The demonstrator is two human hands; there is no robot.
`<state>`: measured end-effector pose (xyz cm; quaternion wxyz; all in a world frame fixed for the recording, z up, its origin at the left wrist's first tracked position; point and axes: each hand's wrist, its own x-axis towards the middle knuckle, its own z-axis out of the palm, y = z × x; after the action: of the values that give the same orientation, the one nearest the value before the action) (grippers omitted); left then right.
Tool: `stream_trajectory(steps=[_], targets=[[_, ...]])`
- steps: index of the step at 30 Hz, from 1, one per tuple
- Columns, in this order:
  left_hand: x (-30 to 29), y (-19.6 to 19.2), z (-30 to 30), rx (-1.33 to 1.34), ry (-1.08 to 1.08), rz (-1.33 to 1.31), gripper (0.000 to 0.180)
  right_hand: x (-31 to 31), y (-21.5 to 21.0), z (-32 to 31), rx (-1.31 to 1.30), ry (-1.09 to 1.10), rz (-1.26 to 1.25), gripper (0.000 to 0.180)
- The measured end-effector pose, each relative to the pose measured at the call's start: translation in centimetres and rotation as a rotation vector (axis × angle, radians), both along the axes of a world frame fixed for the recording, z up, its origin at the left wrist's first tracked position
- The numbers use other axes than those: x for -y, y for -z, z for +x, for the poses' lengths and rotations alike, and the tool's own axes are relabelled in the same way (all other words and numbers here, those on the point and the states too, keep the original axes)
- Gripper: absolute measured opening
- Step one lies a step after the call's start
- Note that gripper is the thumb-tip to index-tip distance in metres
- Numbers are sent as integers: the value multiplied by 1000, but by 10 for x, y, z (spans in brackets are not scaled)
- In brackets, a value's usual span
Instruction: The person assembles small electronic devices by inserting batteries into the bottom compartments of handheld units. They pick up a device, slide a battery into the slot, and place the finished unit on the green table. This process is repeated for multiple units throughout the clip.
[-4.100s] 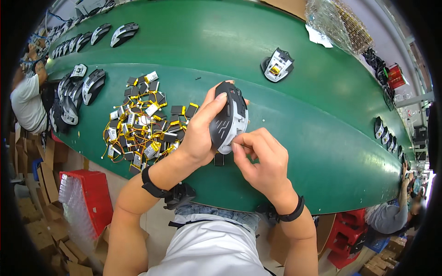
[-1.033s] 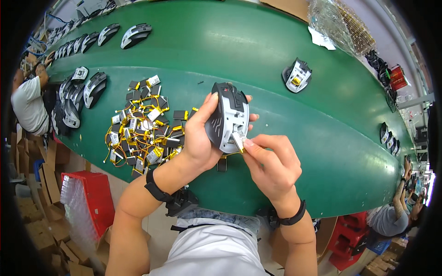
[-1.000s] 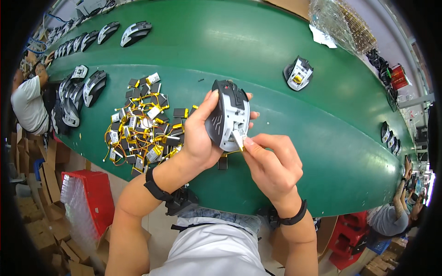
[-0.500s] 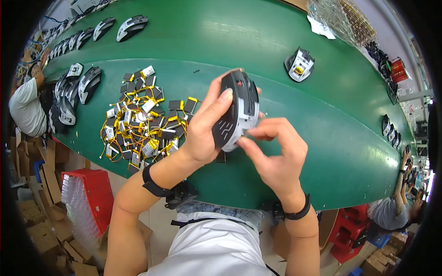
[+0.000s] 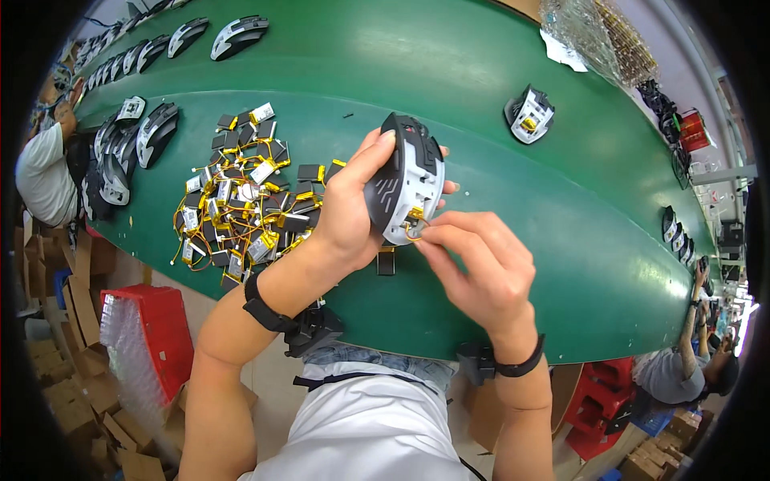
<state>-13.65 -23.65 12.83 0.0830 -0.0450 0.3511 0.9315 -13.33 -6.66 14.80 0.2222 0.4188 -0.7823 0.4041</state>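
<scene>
Tilted further upright than a moment ago, the black-and-grey plastic mouse shell (image 5: 405,186) sits above the green bench (image 5: 497,240), left hand (image 5: 346,210) gripping it, while my right fingers (image 5: 443,237) pinch its yellow-wired battery (image 5: 414,232), not yet seated, I judge.

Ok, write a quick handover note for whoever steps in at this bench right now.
Left hand grips the mouse shell, underside up.
Right hand pinches a small part with yellow wire at the shell's lower opening.
Pile of small batteries lies left on the green belt; one finished-looking shell sits farther off.
Done: shell picked up, part at the opening. Left: seating it, not yet settled.
</scene>
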Motion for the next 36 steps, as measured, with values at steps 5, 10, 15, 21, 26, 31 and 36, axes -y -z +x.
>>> stream_trajectory(steps=[5, 10, 15, 21, 26, 31, 36], targets=[[-14, -1, 6, -15, -100, -1, 48, 16, 10, 13, 77, 179, -124, 23], [-7, 2, 6, 84, -163, 64, 49, 17, 11, 18, 47, 126, 13, 32], [-3, 2, 1, 83, -203, 92, 49, 25, 7, 28, -52, 179, 172, 45], [3, -3, 3, 45, -156, 144, 48, 24, 12, 34, -27, 123, 51, 50], [3, -1, 2, 40, -191, 84, 49, 26, 15, 33, -160, 185, 210, 51], [2, -7, -3, 59, -222, 49, 47, 25, 15, 32, -24, 172, 129, 53], [2, -2, 0, -12, -140, 86, 48, 14, 20, 17, -55, 72, 31, 52]])
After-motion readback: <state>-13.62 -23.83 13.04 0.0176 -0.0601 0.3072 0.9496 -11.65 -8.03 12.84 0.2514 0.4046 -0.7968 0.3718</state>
